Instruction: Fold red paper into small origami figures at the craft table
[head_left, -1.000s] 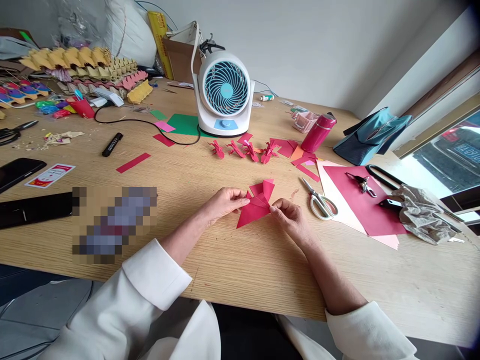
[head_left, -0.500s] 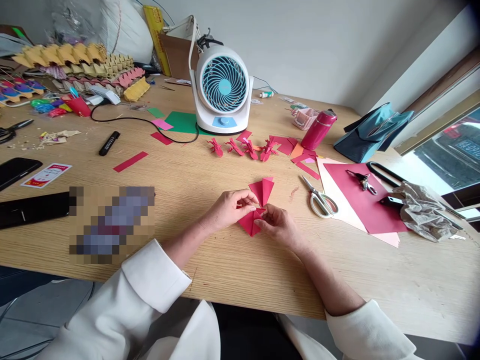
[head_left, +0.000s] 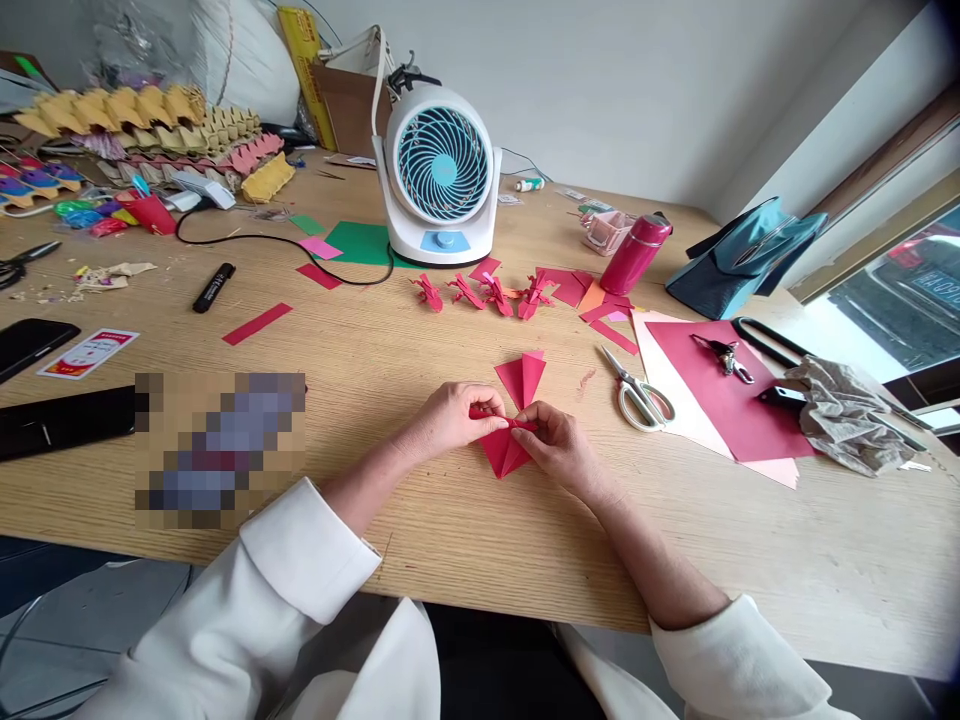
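Red paper [head_left: 504, 456] | tip nearward, long axis partly hidden | left hand [head_left: 489, 414], right hand [head_left: 528, 424] pinched closed on it

Wood-grain counter [head_left: 420, 530]. Placed directly on surface: white fan [head_left: 442, 180], black marker [head_left: 214, 288], white-handled scissors [head_left: 637, 392], red water bottle [head_left: 636, 255], teal bag [head_left: 742, 262], four folded red paper figures [head_left: 492, 294], adjacent to one another.
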